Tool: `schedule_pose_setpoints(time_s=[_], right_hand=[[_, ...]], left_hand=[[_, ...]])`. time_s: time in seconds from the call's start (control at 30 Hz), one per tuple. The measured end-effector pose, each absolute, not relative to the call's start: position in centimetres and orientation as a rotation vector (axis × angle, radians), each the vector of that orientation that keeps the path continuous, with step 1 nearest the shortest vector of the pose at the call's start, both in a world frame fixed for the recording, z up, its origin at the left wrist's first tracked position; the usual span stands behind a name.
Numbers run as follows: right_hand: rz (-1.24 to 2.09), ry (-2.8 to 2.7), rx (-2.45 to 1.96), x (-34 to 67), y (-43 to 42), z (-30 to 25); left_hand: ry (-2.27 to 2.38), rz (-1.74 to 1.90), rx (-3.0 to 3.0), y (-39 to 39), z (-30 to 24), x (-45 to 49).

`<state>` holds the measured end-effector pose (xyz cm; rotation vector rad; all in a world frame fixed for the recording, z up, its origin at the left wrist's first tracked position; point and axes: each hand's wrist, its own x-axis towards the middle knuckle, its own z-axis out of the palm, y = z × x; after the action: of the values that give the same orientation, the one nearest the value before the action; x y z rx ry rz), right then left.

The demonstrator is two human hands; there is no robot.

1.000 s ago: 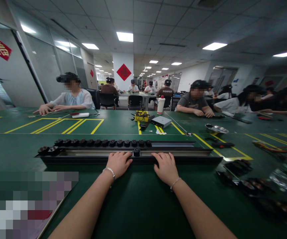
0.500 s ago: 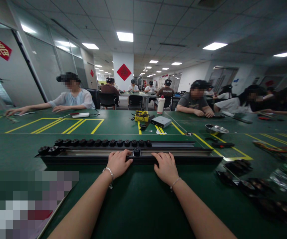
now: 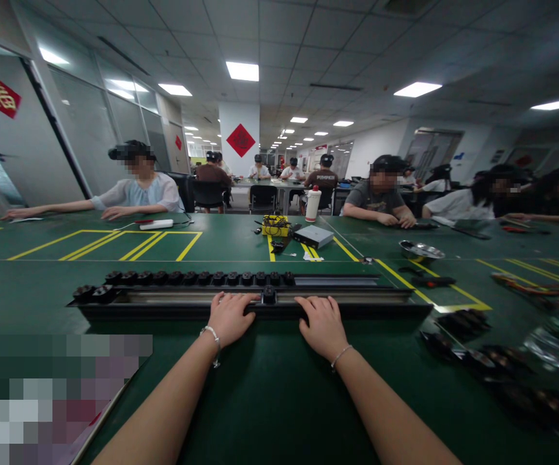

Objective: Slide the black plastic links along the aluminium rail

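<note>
Across the green table lies a long black track-like channel (image 3: 352, 310) with a pale inner strip. A small black block (image 3: 268, 295) sits in the channel between my two hands. My left hand (image 3: 230, 320) rests over the near wall, fingers stretched out, with the index fingertip at or very near the block's left side. Spread fingers of my right hand (image 3: 323, 328) lie on the same wall, a short way right of the block. Two more black blocks (image 3: 104, 294) stand at the channel's left end. Behind it, a second channel carries a row of similar blocks (image 3: 204, 278).
At right lie several dark parts (image 3: 463, 325), a plastic bottle (image 3: 558, 342) and a metal bowl (image 3: 422, 250). Further back are a grey box (image 3: 313, 236), a yellow item with cables (image 3: 275, 226) and a white bottle (image 3: 313, 205). People sit across the table.
The small block has shifted slightly right in the channel, and my left index finger has stretched rightward with it. My right hand has stayed almost still.
</note>
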<state>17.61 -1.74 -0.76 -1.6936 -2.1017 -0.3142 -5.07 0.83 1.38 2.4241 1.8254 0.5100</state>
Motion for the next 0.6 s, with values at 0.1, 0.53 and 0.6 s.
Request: schedule_pose_setpoints(time_s=[0.1, 0.53, 0.6], right_hand=[[-0.325, -2.109, -1.706, 17.64, -1.72, -0.76], [-0.332, -2.116, -1.708, 17.63, -1.73, -0.72], [-0.350, -2.121, -1.719, 17.63, -1.71, -0.76]], left_hand=[[1.834, 0.479, 2.436, 0.76, 1.46, -5.00], [1.836, 0.457, 2.470, 0.70, 1.42, -4.94], [1.851, 0.439, 2.470, 0.67, 1.44, -4.91]])
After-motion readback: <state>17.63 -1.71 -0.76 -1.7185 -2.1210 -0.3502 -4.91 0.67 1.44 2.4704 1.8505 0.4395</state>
